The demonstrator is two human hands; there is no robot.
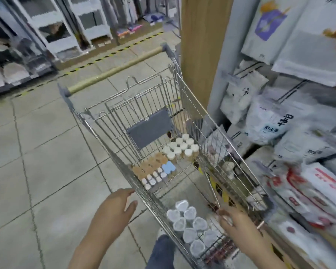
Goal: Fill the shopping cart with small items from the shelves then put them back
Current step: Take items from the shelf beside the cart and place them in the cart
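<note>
A wire shopping cart (113,152) stands in front of me, its wooden handle (114,70) at the far end. Inside it lie a pack of clear heart-lidded jars (190,224), a pack of small bottles with cork and blue tops (155,169) and a pack of white-capped jars (182,146). My left hand (113,206) hovers just outside the cart's left rim with fingers extended. My right hand (233,222) reaches into the near right corner of the basket, above a blurred item; whether it holds anything cannot be made out.
Shelves on the right carry white bagged goods (268,125) and red-and-white packs (306,191), close against the cart's side. A wooden pillar (202,45) stands behind the cart. Tiled floor stretches left, with display racks (52,32) beyond a yellow-black floor line. My leg (161,253) is below.
</note>
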